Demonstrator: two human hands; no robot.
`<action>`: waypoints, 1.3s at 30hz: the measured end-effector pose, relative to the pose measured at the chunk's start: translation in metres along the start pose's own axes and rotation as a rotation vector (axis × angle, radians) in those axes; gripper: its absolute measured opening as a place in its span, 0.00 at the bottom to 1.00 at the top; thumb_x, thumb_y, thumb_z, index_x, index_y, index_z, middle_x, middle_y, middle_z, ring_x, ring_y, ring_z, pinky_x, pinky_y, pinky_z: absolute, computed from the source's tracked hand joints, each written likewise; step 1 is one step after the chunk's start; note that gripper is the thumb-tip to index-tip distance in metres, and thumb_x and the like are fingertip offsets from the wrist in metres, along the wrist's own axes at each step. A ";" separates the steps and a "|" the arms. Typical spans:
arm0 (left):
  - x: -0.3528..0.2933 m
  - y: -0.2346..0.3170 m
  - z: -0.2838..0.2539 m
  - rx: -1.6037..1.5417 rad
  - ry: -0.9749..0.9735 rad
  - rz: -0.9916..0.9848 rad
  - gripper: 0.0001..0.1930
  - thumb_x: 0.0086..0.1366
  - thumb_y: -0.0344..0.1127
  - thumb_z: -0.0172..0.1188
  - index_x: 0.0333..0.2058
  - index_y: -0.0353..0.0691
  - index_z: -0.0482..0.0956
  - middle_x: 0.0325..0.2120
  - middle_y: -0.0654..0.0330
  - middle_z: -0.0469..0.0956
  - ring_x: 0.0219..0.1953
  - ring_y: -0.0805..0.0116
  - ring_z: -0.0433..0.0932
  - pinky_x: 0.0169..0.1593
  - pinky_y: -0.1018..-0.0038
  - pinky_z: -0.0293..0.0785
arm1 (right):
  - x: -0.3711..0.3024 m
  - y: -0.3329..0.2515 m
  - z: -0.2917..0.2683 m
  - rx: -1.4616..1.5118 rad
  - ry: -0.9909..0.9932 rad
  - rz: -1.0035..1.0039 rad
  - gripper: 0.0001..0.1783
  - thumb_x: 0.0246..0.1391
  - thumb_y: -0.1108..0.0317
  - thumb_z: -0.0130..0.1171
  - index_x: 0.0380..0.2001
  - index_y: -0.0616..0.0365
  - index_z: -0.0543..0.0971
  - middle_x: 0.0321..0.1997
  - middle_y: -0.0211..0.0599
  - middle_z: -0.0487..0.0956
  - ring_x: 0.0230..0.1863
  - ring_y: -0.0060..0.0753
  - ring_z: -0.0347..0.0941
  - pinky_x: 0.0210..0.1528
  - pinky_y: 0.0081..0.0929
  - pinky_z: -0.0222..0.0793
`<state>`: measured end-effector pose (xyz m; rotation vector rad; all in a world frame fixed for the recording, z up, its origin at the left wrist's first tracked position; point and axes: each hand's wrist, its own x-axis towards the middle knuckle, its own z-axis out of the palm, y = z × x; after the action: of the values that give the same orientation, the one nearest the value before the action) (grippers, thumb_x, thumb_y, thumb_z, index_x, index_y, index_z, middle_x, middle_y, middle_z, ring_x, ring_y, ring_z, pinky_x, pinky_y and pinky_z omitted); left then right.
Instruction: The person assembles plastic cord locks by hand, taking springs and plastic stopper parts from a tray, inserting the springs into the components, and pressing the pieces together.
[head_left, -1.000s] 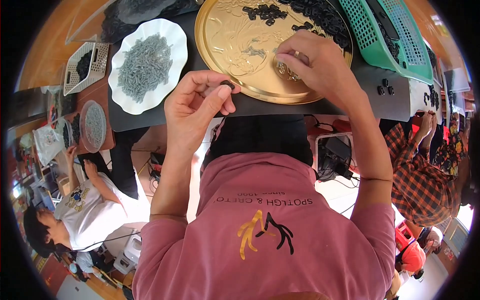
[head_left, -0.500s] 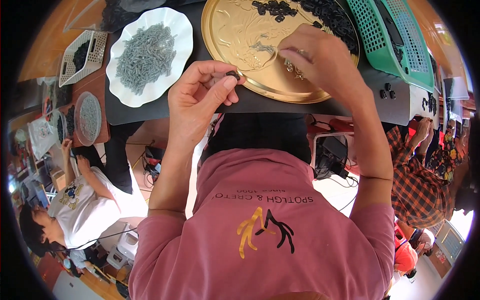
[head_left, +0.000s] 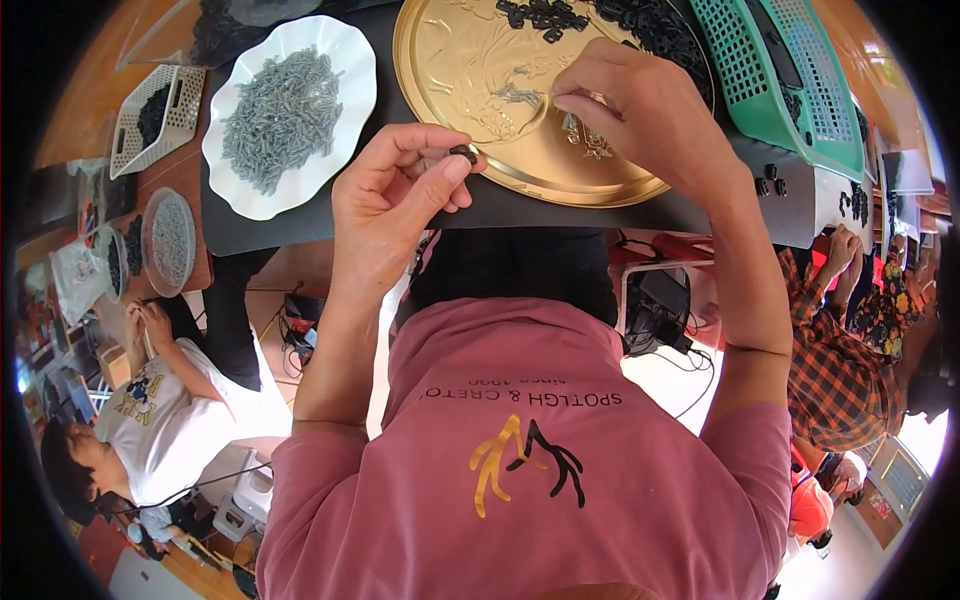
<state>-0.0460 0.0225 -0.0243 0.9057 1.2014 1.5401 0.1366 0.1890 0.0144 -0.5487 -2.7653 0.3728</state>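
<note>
A workshop is suggested by small parts (head_left: 655, 25) heaped on a gold tray (head_left: 440, 80) and white dish (head_left: 357, 90), with co-workers (head_left: 185, 420) stationed alongside.

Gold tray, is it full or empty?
Partly filled: black parts and metallic pieces lie on the gold tray, with bare gold between.

And it's bright light washing over the pale floor (head_left: 675, 382), white plastic stools (head_left: 236, 518) at lower left, dark tabletop (head_left: 310, 226) stretching across above!
</note>
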 end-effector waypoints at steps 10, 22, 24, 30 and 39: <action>0.001 0.000 0.000 -0.006 -0.001 -0.011 0.09 0.62 0.25 0.58 0.41 0.31 0.74 0.32 0.58 0.79 0.28 0.80 0.73 0.33 0.85 0.70 | 0.027 0.014 0.019 -0.026 0.076 -0.014 0.06 0.49 0.67 0.57 0.28 0.57 0.79 0.29 0.38 0.76 0.31 0.44 0.74 0.33 0.35 0.69; 0.001 0.001 -0.001 -0.032 0.002 -0.012 0.09 0.62 0.25 0.57 0.42 0.31 0.73 0.33 0.58 0.79 0.28 0.80 0.73 0.32 0.85 0.70 | 0.035 0.016 0.028 -0.020 0.054 -0.032 0.06 0.48 0.69 0.58 0.27 0.61 0.77 0.26 0.39 0.74 0.28 0.42 0.74 0.31 0.34 0.68; 0.001 0.002 0.002 -0.047 0.016 -0.005 0.09 0.63 0.25 0.57 0.42 0.31 0.73 0.32 0.58 0.79 0.28 0.80 0.73 0.32 0.85 0.70 | 0.035 0.017 0.027 -0.016 0.033 -0.022 0.06 0.48 0.69 0.58 0.26 0.61 0.76 0.25 0.39 0.74 0.27 0.42 0.73 0.30 0.34 0.68; 0.003 0.004 0.002 0.003 -0.005 0.036 0.09 0.63 0.26 0.56 0.43 0.32 0.75 0.32 0.59 0.79 0.28 0.80 0.73 0.32 0.85 0.68 | 0.035 0.020 0.024 -0.042 0.062 -0.110 0.05 0.46 0.71 0.56 0.24 0.61 0.74 0.25 0.39 0.74 0.26 0.42 0.72 0.30 0.33 0.68; 0.022 0.013 0.012 0.113 0.042 0.165 0.09 0.65 0.28 0.54 0.43 0.35 0.78 0.30 0.64 0.76 0.25 0.82 0.70 0.30 0.85 0.66 | 0.032 0.017 0.014 0.125 -0.056 0.093 0.06 0.47 0.69 0.58 0.27 0.60 0.76 0.22 0.34 0.73 0.23 0.30 0.71 0.28 0.26 0.66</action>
<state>-0.0440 0.0459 -0.0090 1.0735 1.2810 1.6418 0.1091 0.2146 0.0040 -0.6455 -2.7519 0.5869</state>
